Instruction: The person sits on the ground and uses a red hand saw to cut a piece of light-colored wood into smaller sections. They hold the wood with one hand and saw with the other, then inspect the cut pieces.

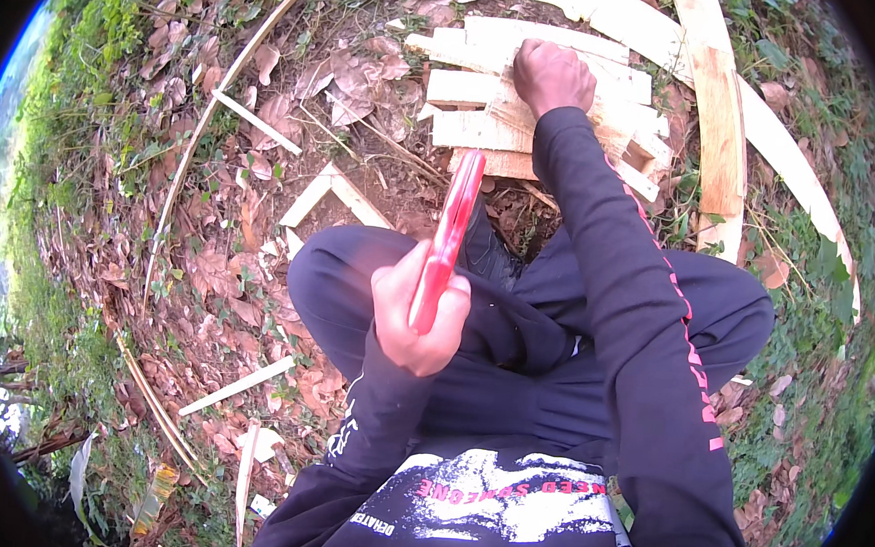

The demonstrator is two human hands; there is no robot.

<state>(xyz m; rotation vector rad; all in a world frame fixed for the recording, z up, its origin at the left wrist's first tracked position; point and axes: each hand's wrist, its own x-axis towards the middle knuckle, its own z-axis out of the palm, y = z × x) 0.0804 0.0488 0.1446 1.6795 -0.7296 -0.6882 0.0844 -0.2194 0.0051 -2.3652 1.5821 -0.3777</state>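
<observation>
So, L hand (407,320) is wrapped round a red tool (452,229), type unclear, over the lap (524,414), far end twd the stacked wood pcs (481,131); R hand (555,77) is atop them, fingers mostly hidden, can't tell if gripping.

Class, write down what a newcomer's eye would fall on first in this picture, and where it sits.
Probably the glossy red tool, upright near the centre in the left grip. Next comes the stack of pale wood pieces at upper centre, with the right grip over it. Long pale boards then sweep down the right side.
</observation>
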